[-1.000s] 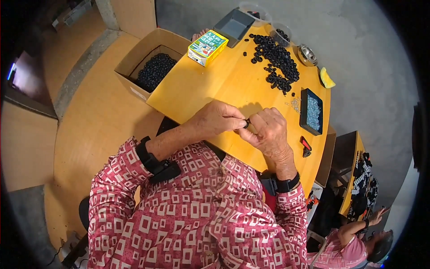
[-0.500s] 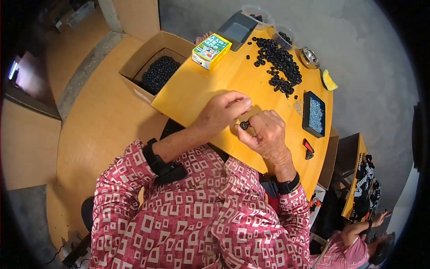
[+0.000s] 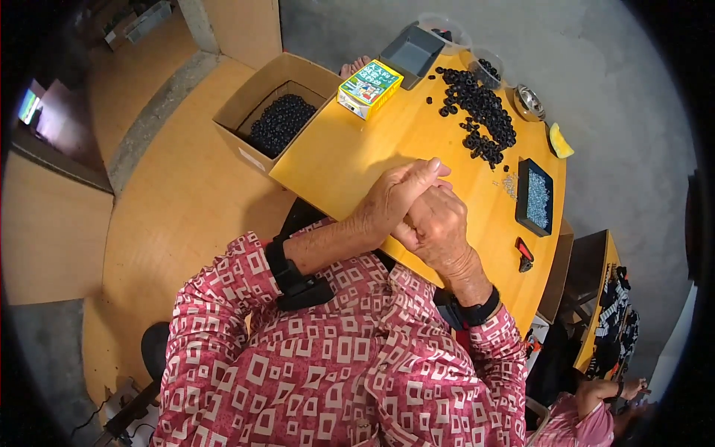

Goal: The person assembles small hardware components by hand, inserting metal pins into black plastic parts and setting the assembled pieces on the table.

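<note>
Over the near side of the yellow table, my left hand is pressed against my right hand. Its fingers fold over the right fist from the far side, with the thumb lying on top. Curled closed, my right hand hides the small black ring-shaped part that showed between its thumb and finger a moment ago. Whatever my left fingers pinch is covered too. Beyond the hands lies a loose heap of black ring-shaped parts. A black tray of small silvery pieces stands right of them, beside a few scattered pins.
A cardboard box of black parts stands at the table's left edge. Along the far side are a yellow-green carton, grey bin, clear tubs, metal bowl and yellow wedge. A red-black tool lies right. Another person is lower right.
My left hand has moved right and closed over my right hand, covering the black ring-shaped part. The whole view has shifted slightly, so the table appears further right.
</note>
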`<state>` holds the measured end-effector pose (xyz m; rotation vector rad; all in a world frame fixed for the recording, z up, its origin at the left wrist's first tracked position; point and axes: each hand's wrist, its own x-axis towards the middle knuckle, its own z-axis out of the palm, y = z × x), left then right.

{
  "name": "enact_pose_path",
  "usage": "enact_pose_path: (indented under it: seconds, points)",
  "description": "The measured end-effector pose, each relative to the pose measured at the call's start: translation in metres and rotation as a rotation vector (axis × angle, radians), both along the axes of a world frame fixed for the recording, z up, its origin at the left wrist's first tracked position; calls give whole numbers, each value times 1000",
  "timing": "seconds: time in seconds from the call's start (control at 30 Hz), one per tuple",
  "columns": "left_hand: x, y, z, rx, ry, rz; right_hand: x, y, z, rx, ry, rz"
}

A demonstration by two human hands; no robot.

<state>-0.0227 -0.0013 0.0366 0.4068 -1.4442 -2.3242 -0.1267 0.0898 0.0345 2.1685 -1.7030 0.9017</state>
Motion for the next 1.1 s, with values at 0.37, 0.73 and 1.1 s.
enact_pose_path:
  seconds: [0.37, 0.73, 1.1]
  points:
    - [14, -14, -9, -10, -19, 32, -26, 24, 23, -187, 17, -203]
    - [13, -12, -16, -20, -48, -6, -46, 37, 37, -316, 29, -293]
    - [13, -11, -16, -73, -92, -17, -50, 42, 33, -343, 78, -329]
